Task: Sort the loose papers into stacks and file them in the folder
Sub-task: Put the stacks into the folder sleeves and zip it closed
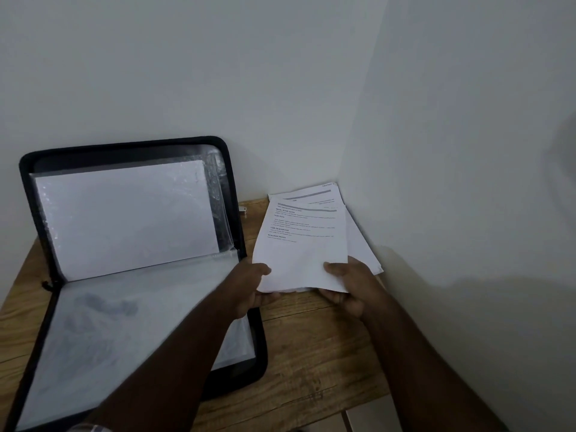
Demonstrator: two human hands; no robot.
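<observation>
A black zip folder point(31, 353) lies open on the left of the wooden table, its upper half leaning against the wall. Clear plastic sleeves fill it, and a white sheet point(124, 219) sits in the upper sleeve. To its right I hold a printed paper stack point(299, 244) just above the table. My left hand point(249, 288) grips its lower left corner and my right hand point(349, 288) grips its lower right corner. More loose papers point(358, 244) lie underneath, reaching into the corner.
The wooden table point(311, 347) stands in a corner between two white walls point(436, 151). A small metal zip pull point(243, 209) rests by the folder's upper right edge. The table's front right edge point(367, 403) shows floor beyond it.
</observation>
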